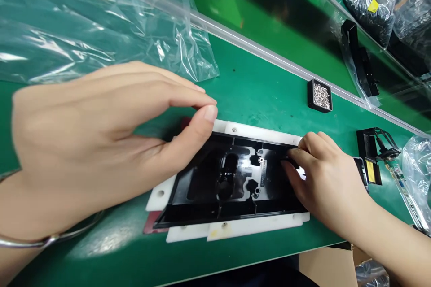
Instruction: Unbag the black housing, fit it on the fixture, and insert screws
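A black plastic housing (202,184) lies open side up on a white fixture (259,131), with ribs, cut-outs and small round bosses inside it. My left hand (111,125) hovers over the housing's left end, thumb and index finger pressed together at the tips. Whatever is between those tips, if anything, is too small or hidden to name. Reaching into the right end of the housing, my right hand (323,170) has its thumb and index finger curled close together. The spot they work on is dark and partly covered by the fingers.
Clear plastic bags (161,31) spread across the back left. A small black box of metal screws (321,95) stands behind the fixture. To the right are a black bracket-like part (368,143) and crumpled plastic (417,161). A metal rail (262,54) crosses the green bench.
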`<state>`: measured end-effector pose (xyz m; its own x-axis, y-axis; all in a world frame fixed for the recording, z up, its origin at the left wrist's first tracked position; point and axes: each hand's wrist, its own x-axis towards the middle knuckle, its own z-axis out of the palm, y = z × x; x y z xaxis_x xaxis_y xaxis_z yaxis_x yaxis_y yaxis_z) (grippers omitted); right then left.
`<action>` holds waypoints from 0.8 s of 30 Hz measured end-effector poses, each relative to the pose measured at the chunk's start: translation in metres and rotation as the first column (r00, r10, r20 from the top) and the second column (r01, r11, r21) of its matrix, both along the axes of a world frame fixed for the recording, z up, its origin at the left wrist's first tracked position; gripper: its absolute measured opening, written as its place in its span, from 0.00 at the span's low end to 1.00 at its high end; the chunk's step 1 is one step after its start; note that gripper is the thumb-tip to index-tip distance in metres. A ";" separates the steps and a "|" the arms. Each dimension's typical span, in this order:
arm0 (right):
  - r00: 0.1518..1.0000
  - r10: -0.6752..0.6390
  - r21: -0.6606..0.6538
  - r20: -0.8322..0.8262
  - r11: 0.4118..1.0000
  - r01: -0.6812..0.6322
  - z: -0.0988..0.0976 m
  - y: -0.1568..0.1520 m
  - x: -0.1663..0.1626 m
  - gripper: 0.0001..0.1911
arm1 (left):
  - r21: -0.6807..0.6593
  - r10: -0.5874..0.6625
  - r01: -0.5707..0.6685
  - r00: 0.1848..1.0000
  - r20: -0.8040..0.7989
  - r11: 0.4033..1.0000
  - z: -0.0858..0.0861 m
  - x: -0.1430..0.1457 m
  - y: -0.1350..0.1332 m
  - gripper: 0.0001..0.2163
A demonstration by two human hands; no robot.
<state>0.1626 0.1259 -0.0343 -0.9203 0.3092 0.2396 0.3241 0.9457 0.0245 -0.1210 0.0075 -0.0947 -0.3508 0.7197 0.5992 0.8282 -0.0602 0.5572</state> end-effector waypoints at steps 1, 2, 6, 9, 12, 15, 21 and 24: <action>1.000 -0.010 0.029 -0.006 1.000 0.010 -0.003 -0.001 -0.001 0.13 | 0.015 0.007 -0.007 1.000 0.000 1.000 -0.001 -0.001 0.000 0.12; 1.000 -0.018 0.043 -0.013 0.999 0.018 -0.006 -0.001 -0.001 0.13 | 0.030 0.024 -0.024 1.000 0.005 0.999 -0.002 -0.002 0.000 0.13; 0.998 -0.027 0.011 -0.050 1.000 0.027 -0.010 -0.001 0.001 0.15 | 0.049 0.063 -0.064 0.998 0.014 0.997 -0.006 -0.008 0.000 0.22; 0.999 -0.024 -0.049 -0.043 0.999 0.022 -0.011 -0.003 0.003 0.16 | 0.044 0.032 -0.032 0.999 -0.009 0.999 -0.004 -0.009 -0.001 0.22; 0.999 0.033 -0.082 -0.027 0.996 -0.035 -0.010 -0.005 0.002 0.13 | 0.044 -0.013 0.015 0.999 -0.031 0.999 0.001 -0.007 -0.002 0.18; 0.992 0.125 -0.085 0.005 0.989 -0.125 -0.008 -0.005 -0.001 0.11 | 0.038 -0.088 0.090 0.994 -0.071 0.995 0.005 -0.005 -0.003 0.08; 0.978 0.210 -0.092 0.005 0.974 -0.209 -0.007 -0.004 -0.007 0.13 | 0.042 -0.059 0.061 0.997 -0.047 0.997 -0.001 -0.004 -0.004 0.12; 0.972 0.234 -0.202 -0.029 0.951 -0.235 -0.002 0.001 -0.004 0.12 | 0.008 -0.039 0.039 0.998 -0.039 0.999 -0.001 -0.005 -0.004 0.12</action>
